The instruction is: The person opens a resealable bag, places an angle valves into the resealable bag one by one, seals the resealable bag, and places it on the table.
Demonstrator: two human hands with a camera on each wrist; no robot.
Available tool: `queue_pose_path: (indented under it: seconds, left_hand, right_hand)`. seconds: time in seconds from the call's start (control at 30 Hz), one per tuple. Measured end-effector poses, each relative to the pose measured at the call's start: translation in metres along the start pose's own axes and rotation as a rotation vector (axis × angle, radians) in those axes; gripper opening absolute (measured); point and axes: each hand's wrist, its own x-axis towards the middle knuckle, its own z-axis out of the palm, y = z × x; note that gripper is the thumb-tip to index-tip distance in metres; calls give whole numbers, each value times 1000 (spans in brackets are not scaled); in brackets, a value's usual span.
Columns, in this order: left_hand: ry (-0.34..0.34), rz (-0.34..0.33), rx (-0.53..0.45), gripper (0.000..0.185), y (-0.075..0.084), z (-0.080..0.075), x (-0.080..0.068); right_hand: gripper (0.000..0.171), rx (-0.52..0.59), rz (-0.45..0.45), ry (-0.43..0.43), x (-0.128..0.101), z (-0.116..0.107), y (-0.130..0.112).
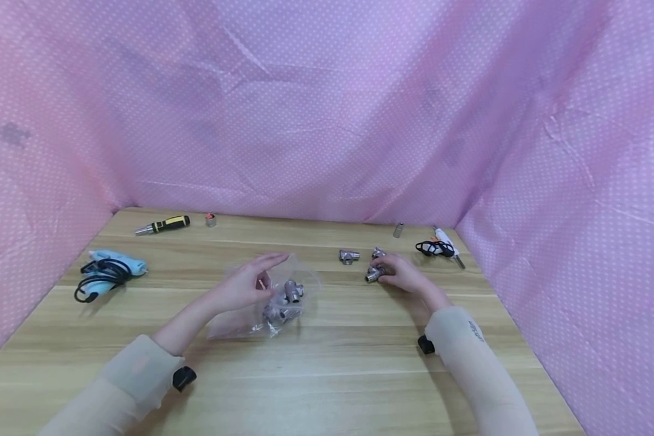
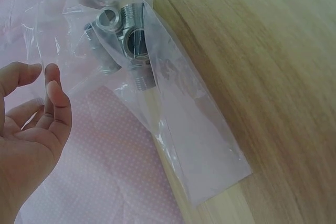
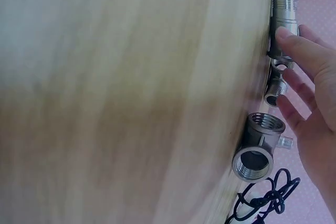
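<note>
My left hand [image 1: 245, 284] pinches the edge of a clear plastic bag [image 2: 199, 145] between thumb and fingers. Several metal tee pipe fittings [image 2: 134, 40] lie inside, some threaded on the outside. Over to the right, my right hand [image 1: 406, 275] reaches down to the tabletop and grips a metal tee fitting [image 1: 373, 275], with the thumb [image 3: 294, 40] against the metal; the fingers partly cover it. A second tee fitting [image 1: 378, 252] lies just behind that hand, and another tee [image 1: 349, 257] lies to its left.
At the left are a light-blue glue gun [image 1: 122, 261] with a black cord, and a yellow-black screwdriver [image 1: 169, 223]. A small metal ring-like piece [image 1: 211, 221] stands beside it. A metal piece [image 1: 398, 230] and a white corded tool [image 1: 445, 242] lie back right. Pink cloth [image 1: 305, 121] surrounds the wooden table [image 1: 305, 375].
</note>
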Motion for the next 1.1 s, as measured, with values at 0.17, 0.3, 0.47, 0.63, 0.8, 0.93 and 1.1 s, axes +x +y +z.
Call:
queue_pose_path:
  seconds: [0.17, 0.3, 0.47, 0.63, 0.8, 0.93, 1.1]
  left_hand:
    - [-10, -8, 0, 78, 0, 0, 2]
    - [-10, -11, 0, 78, 0, -1, 2]
    - [-3, -1, 13, 78, 1, 0, 2]
    - [-2, -4, 8, 78, 1, 2, 2]
    - [1, -1, 8, 77, 2, 2, 2]
    - [-1, 3, 7, 76, 2, 2, 2]
    - [-5, 4, 6, 77, 4, 3, 3]
  right_hand:
    - [37, 6, 17, 15, 1, -2, 0]
    - [38, 13, 21, 28, 1, -3, -3]
    - [38, 7, 1, 57, 1, -4, -10]
    - [38, -1, -53, 134, 1, -11, -23]
    - [37, 11, -162, 227, 3, -23, -42]
    - [34, 19, -262, 265, 5, -32, -63]
    - [35, -11, -335, 300, 10, -37, -92]
